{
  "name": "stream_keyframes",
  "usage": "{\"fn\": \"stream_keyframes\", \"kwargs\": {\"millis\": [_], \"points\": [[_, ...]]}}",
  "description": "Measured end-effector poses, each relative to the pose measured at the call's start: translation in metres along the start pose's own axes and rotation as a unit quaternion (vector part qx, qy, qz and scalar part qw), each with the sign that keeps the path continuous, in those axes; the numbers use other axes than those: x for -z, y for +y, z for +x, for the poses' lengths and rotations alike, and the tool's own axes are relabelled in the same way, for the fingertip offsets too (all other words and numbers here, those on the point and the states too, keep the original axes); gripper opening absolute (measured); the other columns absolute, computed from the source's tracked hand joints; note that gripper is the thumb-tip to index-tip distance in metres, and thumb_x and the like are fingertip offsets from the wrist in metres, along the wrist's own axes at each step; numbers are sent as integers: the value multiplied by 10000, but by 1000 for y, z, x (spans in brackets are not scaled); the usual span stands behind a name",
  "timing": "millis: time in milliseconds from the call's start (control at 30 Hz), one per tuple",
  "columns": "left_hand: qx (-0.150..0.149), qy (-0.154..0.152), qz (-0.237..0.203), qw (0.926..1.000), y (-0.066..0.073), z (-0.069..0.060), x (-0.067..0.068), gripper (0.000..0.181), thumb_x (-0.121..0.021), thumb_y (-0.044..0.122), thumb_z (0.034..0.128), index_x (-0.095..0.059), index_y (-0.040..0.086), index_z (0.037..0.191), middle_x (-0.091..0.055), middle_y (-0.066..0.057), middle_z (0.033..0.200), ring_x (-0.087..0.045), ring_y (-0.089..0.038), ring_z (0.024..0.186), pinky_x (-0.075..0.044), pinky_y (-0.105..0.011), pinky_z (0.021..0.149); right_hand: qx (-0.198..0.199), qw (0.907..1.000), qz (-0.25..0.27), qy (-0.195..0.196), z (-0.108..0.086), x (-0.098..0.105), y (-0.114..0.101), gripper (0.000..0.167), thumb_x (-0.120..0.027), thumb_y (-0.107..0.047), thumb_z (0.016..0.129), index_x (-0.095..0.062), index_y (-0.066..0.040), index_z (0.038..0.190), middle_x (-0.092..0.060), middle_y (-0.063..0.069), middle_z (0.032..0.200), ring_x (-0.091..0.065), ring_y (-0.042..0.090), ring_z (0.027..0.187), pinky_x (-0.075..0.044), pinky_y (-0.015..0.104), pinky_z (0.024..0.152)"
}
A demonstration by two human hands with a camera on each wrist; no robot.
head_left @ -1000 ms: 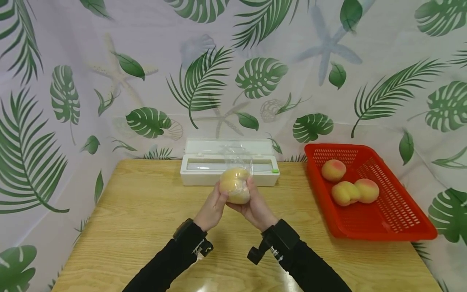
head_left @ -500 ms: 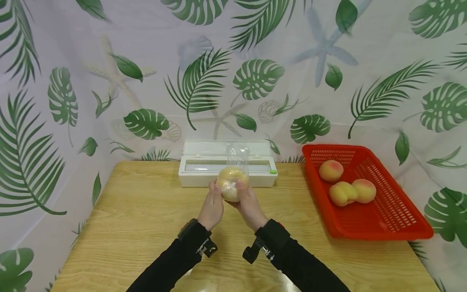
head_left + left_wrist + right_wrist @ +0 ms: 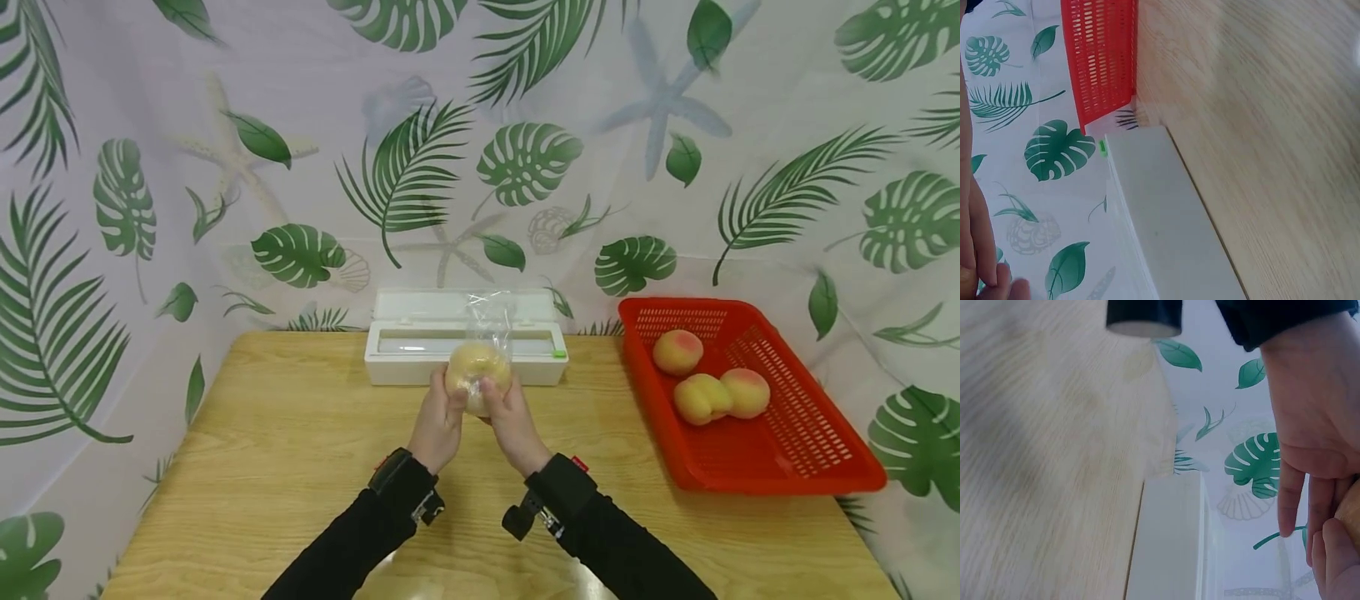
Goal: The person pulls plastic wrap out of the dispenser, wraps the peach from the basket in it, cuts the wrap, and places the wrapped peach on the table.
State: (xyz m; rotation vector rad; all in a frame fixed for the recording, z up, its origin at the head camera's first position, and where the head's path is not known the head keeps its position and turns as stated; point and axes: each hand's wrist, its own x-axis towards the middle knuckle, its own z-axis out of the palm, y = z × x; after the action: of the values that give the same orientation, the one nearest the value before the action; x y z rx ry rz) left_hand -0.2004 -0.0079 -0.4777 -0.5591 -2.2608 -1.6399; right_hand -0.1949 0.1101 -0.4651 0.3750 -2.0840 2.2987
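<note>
A pale yellow peach [image 3: 477,360], wrapped in clear cling film, is held up between both hands in the head view. My left hand [image 3: 437,429] grips its left side. My right hand [image 3: 517,429] grips the right side, with the thumb on the near face. A loose tail of cling film [image 3: 489,315] stands up above the fruit. Right behind it lies a white cling film dispenser [image 3: 397,373] with its lid raised. In the right wrist view only a sliver of the peach [image 3: 1350,512] shows beside the fingers. The left wrist view shows just some fingers [image 3: 982,234] at its left edge.
A red plastic basket [image 3: 697,477] stands on the right of the wooden table [image 3: 285,467], with peaches [image 3: 677,352] in its far left part. The dispenser has a green tab [image 3: 559,354] at its right end. A leaf-patterned cloth [image 3: 315,125] hangs behind and at the left.
The hands have turned the wrapped peach slightly, and the right thumb has moved from its right side onto its near face. The film tail above it now stands straighter.
</note>
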Motion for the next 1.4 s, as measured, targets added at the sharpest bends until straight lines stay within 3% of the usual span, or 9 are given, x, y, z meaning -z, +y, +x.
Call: {"fn": "stream_keyframes", "kwargs": {"millis": [367,500,767,867,933,1033,1133,1233,1400], "points": [[476,-308,-373,9977,14,4,11,365,-457,142,887,-352,-100,1140,-519,-241,982,-522,-292,851,-443,-410,733,776,9853,-1517,88,-9,-8,-28,364,-415,-14,919,-236,124,1204,-436,258,1085,-466,274,955,-410,352,802],[1256,-900,-1326,9791,17,8,19,476,-513,235,878,-297,-69,1175,-469,-204,1032,-497,-234,864,-436,-321,713,385,9814,-1868,-196,-7,0,-31,407,-425,-72,931,-244,106,1249,-443,262,1109,-481,315,981,-416,398,807],[2373,-1363,-3133,9093,-1,13,22,662,-604,290,824,-241,49,1323,-430,-163,1143,-530,-199,931,-461,-373,772,-128,9661,-2140,-1435,1,25,-25,697,-163,-511,927,-166,36,1358,-274,252,1301,-321,356,1169,-305,505,906],[2779,-1323,-3893,8682,4,13,24,592,-501,305,868,-240,29,1322,-433,-150,1121,-549,-191,902,-472,-325,741,391,9543,-2634,-1357,-1,32,-21,801,-151,-600,880,-126,22,1384,-210,242,1367,-254,356,1222,-269,549,917],[3025,-1343,-4563,8260,8,13,26,604,-449,360,883,-209,46,1340,-412,-154,1135,-560,-213,914,-476,-297,740,1127,9302,-3289,-1180,-3,34,-16,845,-188,-623,862,-97,36,1384,-179,254,1383,-217,365,1244,-234,563,937],[3233,-1516,-5376,7638,14,12,27,630,-414,444,887,-163,110,1359,-380,-152,1163,-559,-252,950,-482,-275,737,2344,8696,-4268,-822,-3,34,-7,889,-232,-636,845,-32,44,1383,-139,259,1396,-173,362,1267,-188,564,960],[3296,-1726,-5713,7316,20,10,24,638,-401,492,880,-168,128,1350,-384,-132,1156,-552,-237,955,-479,-263,734,3094,8261,-4691,-425,-2,29,-3,888,-247,-628,849,-10,42,1381,-154,249,1393,-178,357,1266,-176,563,959],[3217,-1699,-5553,7478,23,8,20,612,-387,475,890,-192,104,1336,-402,-105,1117,-552,-199,916,-472,-240,711,3410,8100,-4770,-109,-1,24,-1,870,-258,-619,856,-54,50,1374,-195,242,1378,-219,351,1246,-190,552,952],[3010,-1323,-4702,8190,21,3,14,610,-458,434,888,-264,39,1310,-471,-64,1023,-552,-129,825,-465,-218,659,3656,7932,-4869,44,-3,18,3,822,-242,-589,878,-145,89,1333,-249,254,1347,-274,355,1209,-222,542,935]]}}
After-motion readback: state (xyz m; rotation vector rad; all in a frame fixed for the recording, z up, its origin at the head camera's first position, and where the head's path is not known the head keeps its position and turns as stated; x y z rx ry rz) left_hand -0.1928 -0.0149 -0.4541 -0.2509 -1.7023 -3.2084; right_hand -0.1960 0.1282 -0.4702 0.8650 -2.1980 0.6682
